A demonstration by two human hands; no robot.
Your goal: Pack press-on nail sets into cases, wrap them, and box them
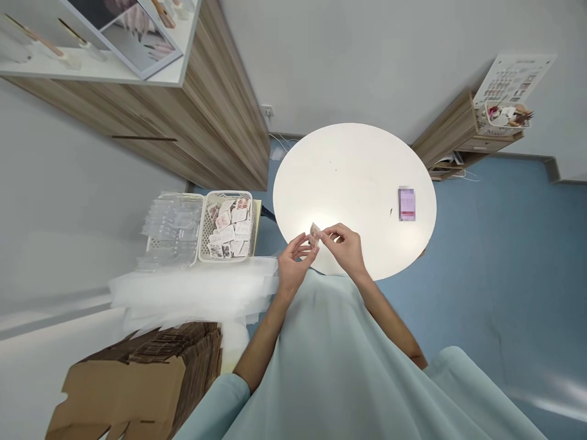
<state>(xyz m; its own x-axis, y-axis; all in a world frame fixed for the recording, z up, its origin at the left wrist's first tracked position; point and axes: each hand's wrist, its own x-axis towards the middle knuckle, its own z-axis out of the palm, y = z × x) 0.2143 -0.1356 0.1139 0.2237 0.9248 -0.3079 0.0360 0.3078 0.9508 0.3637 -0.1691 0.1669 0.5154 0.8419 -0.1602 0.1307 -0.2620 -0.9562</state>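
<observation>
Over the near edge of the round white table (pixel 348 177), both hands meet at a small patterned packet (pixel 314 234), pinkish brown and partly see-through. My left hand (pixel 293 264) pinches its lower left side between thumb and fingers. On the other side, my right hand (pixel 346 249) grips its right edge with thumb and forefinger, the other fingers curled. The fingers partly cover the packet, and what is inside is too small to make out. A purple rectangular item (pixel 406 204), blurred out, lies on the table's right side.
Left of the table, a white basket (pixel 251 229) holds many small printed cards, beside clear plastic trays (pixel 172 217). White foam sheets (pixel 192 287) and folded cardboard boxes (pixel 123 391) are stacked nearer. A wooden cabinet (pixel 229 110) and a shelf unit (pixel 452 131) stand behind.
</observation>
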